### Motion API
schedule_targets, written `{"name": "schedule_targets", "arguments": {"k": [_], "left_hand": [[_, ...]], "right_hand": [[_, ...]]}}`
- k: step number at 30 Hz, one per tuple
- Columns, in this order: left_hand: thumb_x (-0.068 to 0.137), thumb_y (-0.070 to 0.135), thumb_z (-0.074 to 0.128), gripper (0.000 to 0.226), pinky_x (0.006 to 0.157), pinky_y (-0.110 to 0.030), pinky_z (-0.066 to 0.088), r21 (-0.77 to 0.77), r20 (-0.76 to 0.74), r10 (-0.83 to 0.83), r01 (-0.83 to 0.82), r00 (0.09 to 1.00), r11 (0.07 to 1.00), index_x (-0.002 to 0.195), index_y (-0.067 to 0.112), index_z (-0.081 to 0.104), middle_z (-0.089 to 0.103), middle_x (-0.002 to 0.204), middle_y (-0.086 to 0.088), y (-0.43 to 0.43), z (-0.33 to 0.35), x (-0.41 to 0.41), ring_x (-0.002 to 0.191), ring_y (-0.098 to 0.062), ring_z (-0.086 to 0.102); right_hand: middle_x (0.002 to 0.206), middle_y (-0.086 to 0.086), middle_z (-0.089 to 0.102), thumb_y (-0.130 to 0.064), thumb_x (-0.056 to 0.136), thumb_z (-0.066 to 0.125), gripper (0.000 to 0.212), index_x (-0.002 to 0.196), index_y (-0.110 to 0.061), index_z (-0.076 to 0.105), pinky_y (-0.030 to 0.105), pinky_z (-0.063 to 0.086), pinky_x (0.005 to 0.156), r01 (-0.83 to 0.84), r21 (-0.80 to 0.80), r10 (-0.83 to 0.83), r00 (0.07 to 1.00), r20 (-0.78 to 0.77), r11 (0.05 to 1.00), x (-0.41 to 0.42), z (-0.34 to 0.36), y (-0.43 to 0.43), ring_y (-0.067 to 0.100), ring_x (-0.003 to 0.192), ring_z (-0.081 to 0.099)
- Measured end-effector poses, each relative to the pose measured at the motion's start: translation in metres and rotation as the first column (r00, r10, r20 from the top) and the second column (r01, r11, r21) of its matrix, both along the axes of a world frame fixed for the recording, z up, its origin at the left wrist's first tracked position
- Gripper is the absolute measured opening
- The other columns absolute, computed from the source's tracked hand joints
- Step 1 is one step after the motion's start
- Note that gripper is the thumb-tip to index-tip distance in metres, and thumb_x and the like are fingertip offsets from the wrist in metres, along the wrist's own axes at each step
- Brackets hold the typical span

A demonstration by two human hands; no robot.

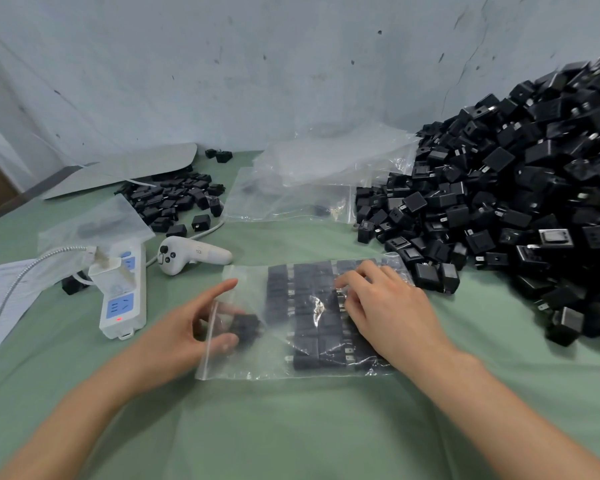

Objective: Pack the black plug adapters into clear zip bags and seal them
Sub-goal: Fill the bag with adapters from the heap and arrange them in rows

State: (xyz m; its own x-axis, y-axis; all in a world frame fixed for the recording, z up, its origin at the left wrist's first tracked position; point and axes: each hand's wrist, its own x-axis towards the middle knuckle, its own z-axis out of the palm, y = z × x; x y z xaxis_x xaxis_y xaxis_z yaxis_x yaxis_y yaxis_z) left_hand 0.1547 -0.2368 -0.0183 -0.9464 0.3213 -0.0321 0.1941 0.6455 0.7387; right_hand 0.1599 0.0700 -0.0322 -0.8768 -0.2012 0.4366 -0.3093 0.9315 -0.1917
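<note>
Scuffed pale wall [257, 64] behind; green-covered desk [291, 427] below, filling most of the view. On the right side, a high heap of black plug adapters [534, 202], spilling down almost to the bag being filled. Further back, in the middle, a slack stack of empty clear bags [309, 174]; back left, a smaller pile [174, 199] of the same adapters. Nearer on the left, a white power strip [120, 299] and a white controller [191, 256], both apart from the work.

Centre of the desk: one clear zip bag [250, 362], lying flat, long axis running left to right, mouth at the left end, closed bottom toward the heap. Filled from the right end with packed rows [305, 306] of adapters, side by side; a bare stretch of plastic between rows and mouth.

Right grip [388, 306] spread on top of the bag, fingers relaxed, pressing the rows down, clasping nothing. Left grip [184, 323] at the mouth, fingers pushed inside under the plastic, apparently pinching one loose adapter [247, 325]; blurred, so not certain.

Deciding relation for the coming move: free space lying directly right of the left grip, along the bag's long axis. Probably a short push rightward to seat the adapter against the rows. Left grip nearer the zip as well, so likely the one to begin the seal. Mouth not yet closed.
</note>
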Motion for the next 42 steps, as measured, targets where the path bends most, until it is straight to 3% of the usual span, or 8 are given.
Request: {"name": "schedule_targets", "arguments": {"k": [7,9,11,14,18,21,35,42], "left_hand": [[0.065,0.055,0.087,0.085,0.082,-0.021,0.053,0.034,0.04,0.059,-0.06,0.997,0.998,0.134,0.067,0.038,0.067,0.118,0.021,-0.01,-0.007,-0.004,0.1,-0.004,0.067],[0.066,0.045,0.085,0.061,0.076,-0.017,0.055,0.1,0.073,0.127,-0.134,0.989,0.986,0.114,0.061,0.051,0.071,0.108,0.012,-0.011,-0.009,-0.005,0.088,-0.007,0.069],[0.075,0.039,0.077,0.037,0.073,-0.017,0.053,0.137,0.096,0.197,-0.209,0.976,0.968,0.101,0.036,0.05,0.075,0.097,0.005,-0.013,-0.014,-0.006,0.081,-0.009,0.069],[0.103,0.021,0.052,0.007,0.09,-0.039,0.05,0.246,0.16,0.331,-0.362,0.93,0.899,0.106,0.016,0.047,0.078,0.089,-0.004,-0.019,-0.013,-0.011,0.088,-0.023,0.071],[0.103,0.033,0.047,0.021,0.069,-0.036,0.051,0.423,0.35,0.389,-0.515,0.852,0.745,0.117,0.02,0.056,0.075,0.081,-0.014,-0.009,0.005,-0.011,0.07,-0.023,0.072],[0.099,0.036,0.057,0.024,0.062,-0.029,0.059,0.358,0.363,0.334,-0.461,0.87,0.812,0.117,0.021,0.057,0.077,0.09,-0.011,0.003,0.008,-0.006,0.078,-0.028,0.075],[0.102,0.028,0.053,0.028,0.061,-0.034,0.062,0.401,0.529,0.247,-0.496,0.812,0.77,0.127,0.015,0.052,0.075,0.099,-0.023,0.026,0.018,0.001,0.082,-0.033,0.075],[0.104,0.026,0.049,0.04,0.077,-0.038,0.062,0.472,0.633,0.13,-0.513,0.763,0.717,0.137,0.003,0.047,0.071,0.108,-0.029,0.04,0.025,0.001,0.101,-0.037,0.072]], "right_hand": [[0.101,-0.007,0.06,-0.024,0.096,0.055,0.021,0.112,-0.028,0.068,0.032,0.046,0.055,0.003,-0.013,-0.003,1.0,-0.002,1.0,0.0,-0.001,0.001,0.019,0.085,0.057],[0.101,-0.007,0.06,-0.024,0.096,0.055,0.021,0.112,-0.028,0.068,0.032,0.046,0.055,0.002,-0.015,-0.002,1.0,-0.005,1.0,-0.001,-0.001,0.001,0.019,0.085,0.057],[0.102,-0.007,0.06,-0.024,0.097,0.053,0.022,0.113,-0.028,0.067,0.033,0.047,0.056,0.003,-0.017,-0.003,1.0,-0.006,1.0,-0.001,-0.002,0.001,0.019,0.086,0.057],[0.105,-0.009,0.059,-0.026,0.098,0.049,0.024,0.117,-0.03,0.065,0.033,0.049,0.058,0.002,-0.012,-0.002,1.0,-0.001,1.0,-0.002,-0.002,0.001,0.017,0.09,0.056],[0.104,-0.008,0.06,-0.026,0.098,0.049,0.024,0.116,-0.029,0.065,0.034,0.052,0.059,0.002,-0.008,-0.002,1.0,-0.005,1.0,-0.002,-0.002,0.001,0.018,0.09,0.057],[0.1,-0.006,0.062,-0.023,0.095,0.054,0.022,0.111,-0.027,0.069,0.036,0.052,0.057,0.004,-0.03,-0.005,1.0,-0.017,1.0,-0.002,-0.002,0.0,0.021,0.086,0.059],[0.105,-0.007,0.061,-0.025,0.097,0.05,0.024,0.115,-0.028,0.066,0.037,0.053,0.062,-0.003,-0.025,0.003,1.0,-0.005,1.0,-0.003,-0.003,0.0,0.021,0.091,0.057],[0.105,-0.007,0.062,-0.025,0.098,0.051,0.024,0.115,-0.028,0.067,0.035,0.051,0.063,-0.007,-0.021,0.007,1.0,0.0,1.0,-0.002,-0.003,0.0,0.021,0.092,0.057]]}}
